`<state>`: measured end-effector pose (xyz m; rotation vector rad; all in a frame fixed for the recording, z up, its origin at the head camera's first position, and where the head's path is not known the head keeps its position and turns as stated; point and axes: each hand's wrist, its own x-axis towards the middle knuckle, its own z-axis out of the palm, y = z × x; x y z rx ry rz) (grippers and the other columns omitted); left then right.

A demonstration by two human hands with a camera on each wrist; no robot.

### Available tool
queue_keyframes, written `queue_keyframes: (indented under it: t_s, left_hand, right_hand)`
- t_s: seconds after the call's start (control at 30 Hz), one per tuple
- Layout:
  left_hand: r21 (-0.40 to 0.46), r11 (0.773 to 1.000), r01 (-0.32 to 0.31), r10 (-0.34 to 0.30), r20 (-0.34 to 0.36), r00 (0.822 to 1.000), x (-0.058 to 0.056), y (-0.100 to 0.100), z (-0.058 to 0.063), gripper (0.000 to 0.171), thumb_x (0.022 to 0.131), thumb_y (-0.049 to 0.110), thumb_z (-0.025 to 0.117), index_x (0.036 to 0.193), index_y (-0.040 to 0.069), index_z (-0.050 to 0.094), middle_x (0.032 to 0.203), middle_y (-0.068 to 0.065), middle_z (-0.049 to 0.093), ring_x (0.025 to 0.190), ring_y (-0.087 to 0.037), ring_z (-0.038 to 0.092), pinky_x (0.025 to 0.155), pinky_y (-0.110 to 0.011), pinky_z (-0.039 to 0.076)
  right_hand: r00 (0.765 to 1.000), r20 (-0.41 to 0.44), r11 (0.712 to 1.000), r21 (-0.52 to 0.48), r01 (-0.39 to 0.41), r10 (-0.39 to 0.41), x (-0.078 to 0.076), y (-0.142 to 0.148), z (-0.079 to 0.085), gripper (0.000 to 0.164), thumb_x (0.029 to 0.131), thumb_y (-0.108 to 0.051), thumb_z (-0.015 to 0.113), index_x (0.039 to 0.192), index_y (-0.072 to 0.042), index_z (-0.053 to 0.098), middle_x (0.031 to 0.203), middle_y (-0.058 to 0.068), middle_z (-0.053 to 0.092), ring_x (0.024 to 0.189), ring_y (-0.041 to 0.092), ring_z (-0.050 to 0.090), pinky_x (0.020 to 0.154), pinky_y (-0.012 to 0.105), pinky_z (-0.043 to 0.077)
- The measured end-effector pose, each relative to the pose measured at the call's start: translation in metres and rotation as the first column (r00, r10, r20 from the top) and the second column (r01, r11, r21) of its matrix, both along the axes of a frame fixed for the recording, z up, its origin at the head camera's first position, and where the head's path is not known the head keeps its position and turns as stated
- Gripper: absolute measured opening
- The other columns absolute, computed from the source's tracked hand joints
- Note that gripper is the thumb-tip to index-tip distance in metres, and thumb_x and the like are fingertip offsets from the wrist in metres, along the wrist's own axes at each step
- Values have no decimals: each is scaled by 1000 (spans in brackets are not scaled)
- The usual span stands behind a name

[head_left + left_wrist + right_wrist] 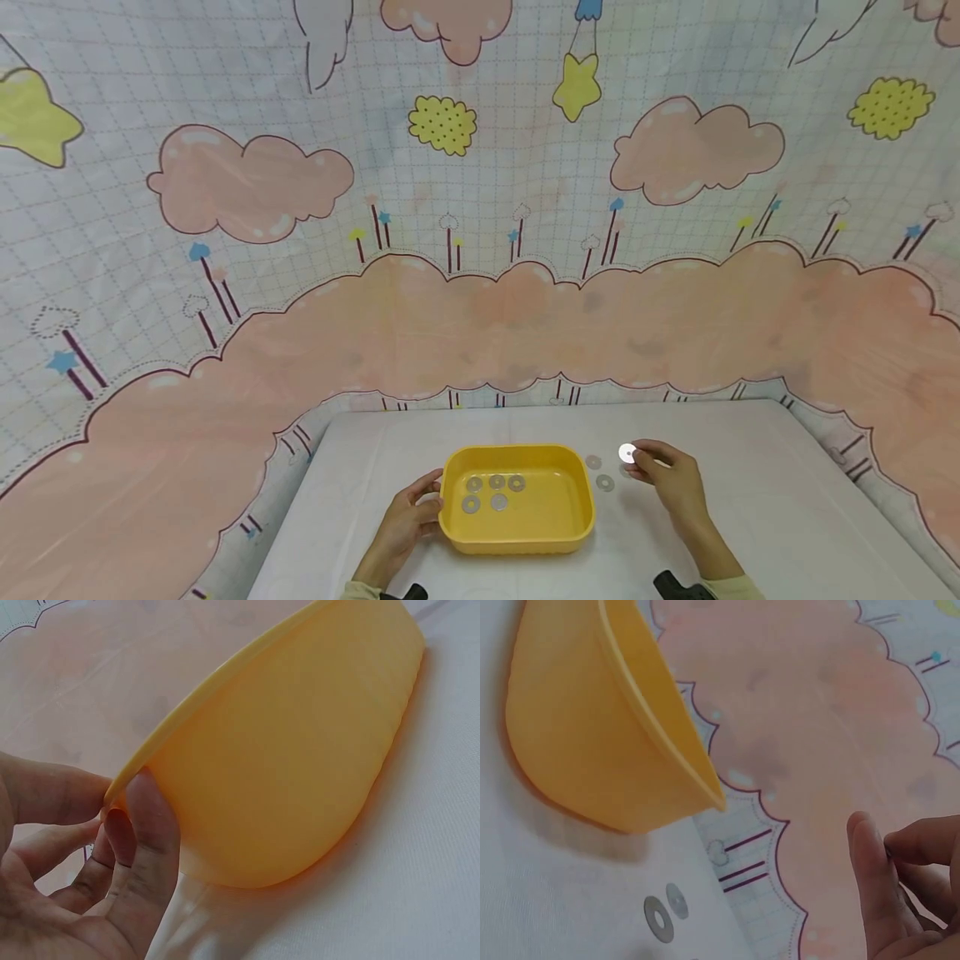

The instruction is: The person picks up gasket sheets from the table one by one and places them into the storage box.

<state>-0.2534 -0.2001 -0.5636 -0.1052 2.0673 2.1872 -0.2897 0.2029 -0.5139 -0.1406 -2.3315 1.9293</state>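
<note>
A yellow plastic tub stands on the table, with several flat metal washers on its floor toward the left. My left hand grips the tub's left rim between thumb and fingers; in the left wrist view the thumb lies against the outer wall. To the right of the tub, my right hand pinches a shiny washer above the table. In the right wrist view that washer is mostly hidden between the fingertips. Loose washers lie on the table between the tub and my right hand.
The table has a white cover. Behind and around it hangs a sheet printed with pink clouds and stars. Each wrist carries a black strap-like device.
</note>
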Motion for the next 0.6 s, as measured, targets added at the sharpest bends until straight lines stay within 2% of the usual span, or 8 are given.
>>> queue_keyframes:
  t_s: [0.3, 0.6]
  left_hand:
    - [2, 1000, 0, 0, 5, 1000, 1, 0, -2, 63, 90, 5, 60, 149, 1, 38, 121, -8, 47, 80, -11, 61, 68, -25, 55]
    - [6, 1000, 0, 0, 0, 1000, 3, 1, -4, 62, 90, 3, 59, 149, 1, 38, 119, -7, 46, 78, -10, 60, 67, -24, 55]
  right_hand:
    - [996, 2, 993, -78, -87, 87, 2, -16, 8, 30, 98, -7, 55, 124, 6, 59, 108, 15, 65, 82, 11, 71, 78, 21, 58]
    - [992, -5, 987, -106, -124, 124, 5, -43, 14, 27, 97, -5, 57, 122, 6, 61, 105, 16, 65, 82, 16, 72, 75, 20, 58]
